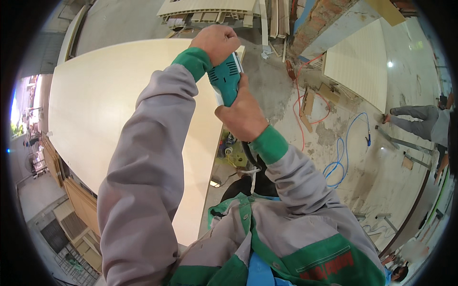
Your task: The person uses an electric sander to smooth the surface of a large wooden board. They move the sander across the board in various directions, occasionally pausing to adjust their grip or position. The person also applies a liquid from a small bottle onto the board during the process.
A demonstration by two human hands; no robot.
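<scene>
Both hands clasp one tool: R hand wrapped round the near end of the teal pwr tool, thumb on the near side; L hand curled tight over its far end, most fingertips hidden. Tool sits at the R edge of the big cream board, near the far R corner; can't tell exactly how its underside meets the edge.

Tool looks: teal housing, rows of dark vent slots on top, pale strip along R side, narrower toward R hand. Board: smooth, plain, pale, v. large, runs from far side down past L forearm.

Count: 1 tool, 1 big board under the arms, 2 hands, 2 grey sleeves w/ green cuffs. On floor to R: 1 orange hose, 1 blue hose, both loosely looped. Also 1 brick column at top, 1 pale ribbed panel beside it, 1 panel stack far side, some brown boards lower L (exact no. unclear). At least 2 other people, R edge; one in grey trousers.
</scene>
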